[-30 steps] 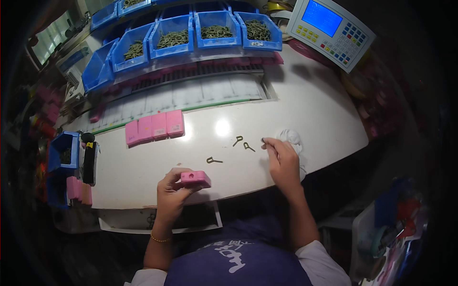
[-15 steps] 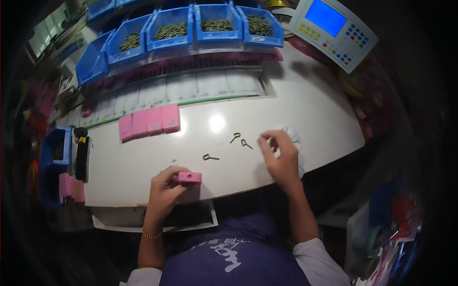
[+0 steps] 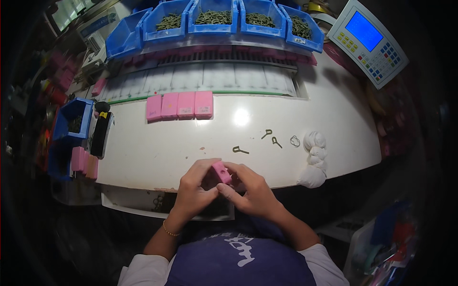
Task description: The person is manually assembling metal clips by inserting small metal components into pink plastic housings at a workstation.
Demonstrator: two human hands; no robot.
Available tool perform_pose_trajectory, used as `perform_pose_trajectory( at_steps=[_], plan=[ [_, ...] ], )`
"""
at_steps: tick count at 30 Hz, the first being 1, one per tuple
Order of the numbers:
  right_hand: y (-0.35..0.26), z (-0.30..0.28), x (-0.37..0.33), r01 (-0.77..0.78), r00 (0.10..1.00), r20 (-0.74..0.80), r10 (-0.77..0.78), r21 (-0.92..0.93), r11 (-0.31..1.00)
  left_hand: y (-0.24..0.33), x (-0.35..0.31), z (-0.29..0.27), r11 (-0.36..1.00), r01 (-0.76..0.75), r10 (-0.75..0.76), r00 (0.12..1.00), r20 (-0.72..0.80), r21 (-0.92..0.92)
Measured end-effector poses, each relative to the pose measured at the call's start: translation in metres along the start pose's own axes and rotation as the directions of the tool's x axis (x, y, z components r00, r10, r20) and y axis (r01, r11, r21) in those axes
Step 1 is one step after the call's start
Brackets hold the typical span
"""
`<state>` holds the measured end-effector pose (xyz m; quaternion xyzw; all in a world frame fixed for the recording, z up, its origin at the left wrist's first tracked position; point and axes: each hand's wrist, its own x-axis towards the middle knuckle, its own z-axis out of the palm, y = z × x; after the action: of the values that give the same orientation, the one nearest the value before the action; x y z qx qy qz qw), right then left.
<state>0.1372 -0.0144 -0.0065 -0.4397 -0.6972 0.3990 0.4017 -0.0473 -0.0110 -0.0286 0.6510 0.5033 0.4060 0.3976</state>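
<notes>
- Block (image 3: 221,172), pink and box-shaped, sits tilted between my hands at the middle of the counter's front edge, a small dark round hole in the face turned toward me.
- I judge it light and stiff, foam or soft plastic, matte enough not to slip; its long sides are the best place to take hold, clear of the hole.
- Left hand (image 3: 193,186): my fingers curl round the block's far left side, thumb on the near side, pinching it.
- Right hand (image 3: 250,190): my bent fingers and thumb close in at the block's right side and lower end; whether they grip it or something small, I cannot tell.
- Three olive pins, each a squarish loop with a straight tail, lie beyond my hands: one nearer (image 3: 241,149), two together farther off (image 3: 266,134) (image 3: 276,142). They look like stiff wire.
- Just right of that pair is a thin, wavy wire outline (image 3: 295,141).
- White bundle (image 3: 315,162), soft and bunched like knotted cloth, lies toward the right end of the counter's front edge.
- Pink row (image 3: 179,106) of four upright-sided, flat-topped blocks stands side by side near the counter's back edge, left of centre.
- Counter (image 3: 267,164): smooth, white and glossy, its front edge curved in my view.
- Blue bins (image 3: 213,26) of hard plastic, several heaped with olive wire pieces, line up behind the back edge.
</notes>
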Motion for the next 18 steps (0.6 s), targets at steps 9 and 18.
perform_pose_trajectory(
  at_steps=[9,18],
  plan=[
    [0.004,-0.012,0.005,-0.013,0.993,0.118,0.001,0.097,0.995,-0.005,0.001,0.005,0.979,-0.198,0.198,0.98,-0.01,0.042],
    [0.003,-0.007,0.023,-0.469,0.883,0.274,0.382,0.563,0.681,-0.005,0.003,0.004,0.97,-0.242,0.241,0.969,0.05,0.026]
  ],
)
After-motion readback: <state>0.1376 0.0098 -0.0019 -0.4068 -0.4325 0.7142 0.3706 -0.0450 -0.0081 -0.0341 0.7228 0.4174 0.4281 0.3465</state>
